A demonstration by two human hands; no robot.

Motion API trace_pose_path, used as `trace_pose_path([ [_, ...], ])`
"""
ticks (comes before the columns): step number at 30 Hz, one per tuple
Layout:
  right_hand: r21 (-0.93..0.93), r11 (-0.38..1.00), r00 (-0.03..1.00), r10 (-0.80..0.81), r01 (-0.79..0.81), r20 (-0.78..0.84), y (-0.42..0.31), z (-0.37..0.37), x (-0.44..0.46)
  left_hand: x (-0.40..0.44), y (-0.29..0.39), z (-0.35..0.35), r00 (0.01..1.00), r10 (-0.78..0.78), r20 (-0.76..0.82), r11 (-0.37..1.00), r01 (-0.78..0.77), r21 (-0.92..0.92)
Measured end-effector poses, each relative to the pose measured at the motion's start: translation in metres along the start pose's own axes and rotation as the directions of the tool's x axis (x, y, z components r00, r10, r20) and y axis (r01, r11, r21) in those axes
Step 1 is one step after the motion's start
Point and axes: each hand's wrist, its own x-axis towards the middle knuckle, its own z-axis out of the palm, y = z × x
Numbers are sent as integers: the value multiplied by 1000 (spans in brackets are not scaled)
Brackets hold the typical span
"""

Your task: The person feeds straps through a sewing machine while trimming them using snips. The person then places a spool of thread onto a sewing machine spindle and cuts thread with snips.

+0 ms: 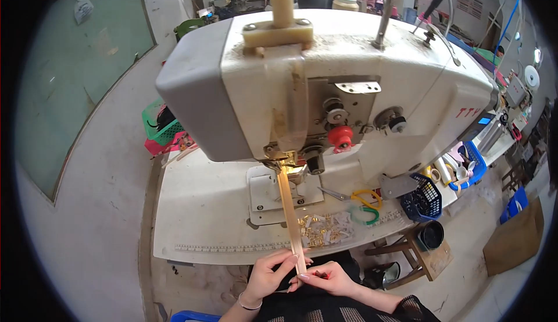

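Note:
A long, narrow tan strap [290, 214] runs from under the needle area of a white sewing machine [256, 89] down toward my lap. My left hand [272, 272] pinches the strap from the left, close to its near end. On the other side, my right hand [328, 278] closes on the tip of the same strap, thumb on top. Both hands sit just past the table's front edge. The machine's lamp lights the strap's far end, where the machine head partly hides it.
Right of the strap lies a clear bag of small gold and white pieces [328, 230]. Beyond it are scissors with yellow handles [366, 198] and a green-handled tool [367, 215]. A dark blue basket [423, 198] stands at the table's right, above a wooden stool [439, 259].

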Motion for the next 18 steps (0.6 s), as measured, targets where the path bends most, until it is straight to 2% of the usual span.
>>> trace_pose_path([
  [2, 54, 998, 1000, 11, -12, 9, 9, -2, -1, 0, -2, 0, 997, -56, -49, 995, 52, -83],
  [3, 57, 998, 999, 34, -36, 28, 10, -3, -1, 0, -4, 0, 998, -33, -46, 995, 28, -91],
  [6, 69, 996, 997, 54, -57, 51, 11, -3, -2, 0, -6, -1, 999, 19, -43, 999, -20, -34],
  [10, 39, 997, 996, 63, -65, 55, 12, -5, -1, -2, -10, -1, 997, 3, -73, 1000, -4, -14],
  [18, 76, 995, 996, 58, -63, 68, 15, -5, -2, -3, -3, 4, 993, -87, -76, 991, 78, -111],
])
